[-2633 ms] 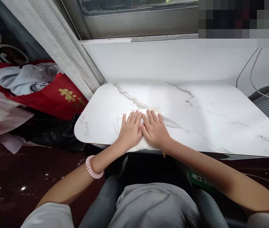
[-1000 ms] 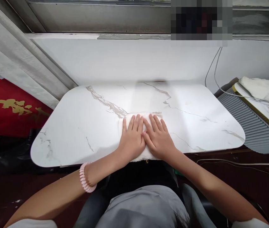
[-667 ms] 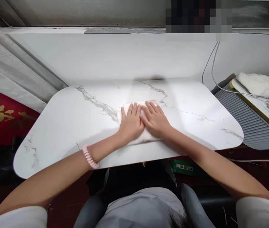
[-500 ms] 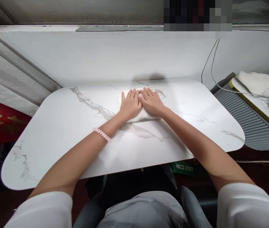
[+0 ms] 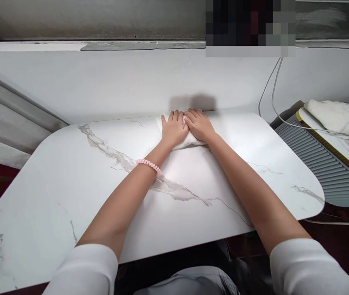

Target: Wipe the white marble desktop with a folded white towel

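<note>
Wall: white, plain, runs straight ahead of both hands; grey window frame above it, pixelated block up top right.
Table: white marble-look top with grey veins, rounded corners, under both forearms; far edge sits against the wall just past the fingertips.
Ribbed grey unit: well to the right of the right hand, below table level; two thin cables run from it up the wall.
Fluffy white pile: on a board atop that unit, far right of the hands, well apart.
Curtain: grey folds, far left of the left hand; red item low behind it, mostly cut off.
Cloth: white, folded small, flat on the table at its far edge; under both palms, only its near and left edges showing.
Left hand: flat, fingers spread a little, palm down on the cloth; pink coil band on the wrist.
Right hand: flat, palm down on the cloth, touching the left hand side by side; fingertips near the wall.
Hold: neither hand grips anything, both press open on the cloth.
Progress (judged): wiping stroke looks run out to the far edge of the middle strip; surface left and right of the hands looks not yet covered. No dirt or wet streak visible, so cannot tell what is clean.
</note>
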A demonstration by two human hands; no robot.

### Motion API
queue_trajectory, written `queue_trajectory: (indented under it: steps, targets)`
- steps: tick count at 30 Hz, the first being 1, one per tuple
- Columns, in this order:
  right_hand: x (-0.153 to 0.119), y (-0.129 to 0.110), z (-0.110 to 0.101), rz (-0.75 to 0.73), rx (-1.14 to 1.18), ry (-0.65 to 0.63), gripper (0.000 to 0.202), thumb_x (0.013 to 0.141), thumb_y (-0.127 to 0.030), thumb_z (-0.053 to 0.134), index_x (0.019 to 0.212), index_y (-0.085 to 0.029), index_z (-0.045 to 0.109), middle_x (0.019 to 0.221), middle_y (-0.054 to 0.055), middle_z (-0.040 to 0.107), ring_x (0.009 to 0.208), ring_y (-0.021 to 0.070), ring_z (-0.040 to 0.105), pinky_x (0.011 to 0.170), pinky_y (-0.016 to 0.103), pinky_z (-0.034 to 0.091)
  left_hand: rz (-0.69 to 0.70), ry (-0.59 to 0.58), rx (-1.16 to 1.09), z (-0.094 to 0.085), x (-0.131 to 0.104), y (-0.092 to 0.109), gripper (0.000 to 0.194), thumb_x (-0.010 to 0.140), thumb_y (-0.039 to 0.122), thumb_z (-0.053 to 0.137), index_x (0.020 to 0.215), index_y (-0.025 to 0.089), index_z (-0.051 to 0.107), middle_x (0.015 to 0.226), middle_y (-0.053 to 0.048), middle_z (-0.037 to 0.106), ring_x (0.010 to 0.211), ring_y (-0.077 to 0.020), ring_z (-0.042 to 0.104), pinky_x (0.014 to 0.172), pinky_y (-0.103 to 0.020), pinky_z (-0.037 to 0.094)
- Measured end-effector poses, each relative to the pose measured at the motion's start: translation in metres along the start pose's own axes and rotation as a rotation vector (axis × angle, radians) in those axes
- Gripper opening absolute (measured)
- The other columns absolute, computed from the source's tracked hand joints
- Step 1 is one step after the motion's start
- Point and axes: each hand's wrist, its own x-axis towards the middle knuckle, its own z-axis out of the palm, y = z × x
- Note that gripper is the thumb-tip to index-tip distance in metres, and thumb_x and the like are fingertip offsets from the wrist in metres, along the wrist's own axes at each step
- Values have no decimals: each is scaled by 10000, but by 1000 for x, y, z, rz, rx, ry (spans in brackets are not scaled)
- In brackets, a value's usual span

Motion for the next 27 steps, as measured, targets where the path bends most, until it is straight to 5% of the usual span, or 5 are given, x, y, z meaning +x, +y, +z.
queue_trajectory:
  steps: [5, 18, 23, 27]
  targets:
    - [-46, -9, -11, 68, -48, -71, 546, 1030, -338, 203, 1523, -189, 384, 1642, 87, 285, 1519, 268, 221, 1221, 521, 192, 24, -73, 1, -2, -33, 17, 583, 1013, 299, 207, 1559, 117, 294, 1639, -98, 274, 1523, -231, 211, 1247, -524, 93]
    - [-245, -22, -38, 94, -70, -25, 608, 1015, -456, 166, 1513, -207, 409, 1635, 87, 300, 1531, 257, 192, 1225, 533, 200, 200, -201, -12, -15, -195, 97, 603, 1020, 299, 242, 1571, 54, 226, 1654, -137, 169, 1539, -293, 116, 1232, -607, 52]
    - [-271, -14, -44, 173, -72, -2, 630, 1007, -490, 154, 1498, -197, 419, 1626, 97, 318, 1526, 258, 211, 1223, 547, 204, 291, -216, -47, -10, -204, 115, 607, 1020, 305, 224, 1563, 34, 231, 1650, -151, 172, 1540, -300, 105, 1223, -637, 35]
    - [-246, 7, -45, 201, -102, 3, 611, 1003, -486, 161, 1482, -220, 429, 1620, 94, 335, 1515, 274, 246, 1211, 566, 222, 314, -197, -75, -1, -172, 119, 611, 1014, 314, 210, 1560, 43, 255, 1643, -150, 217, 1541, -286, 114, 1228, -614, -27]
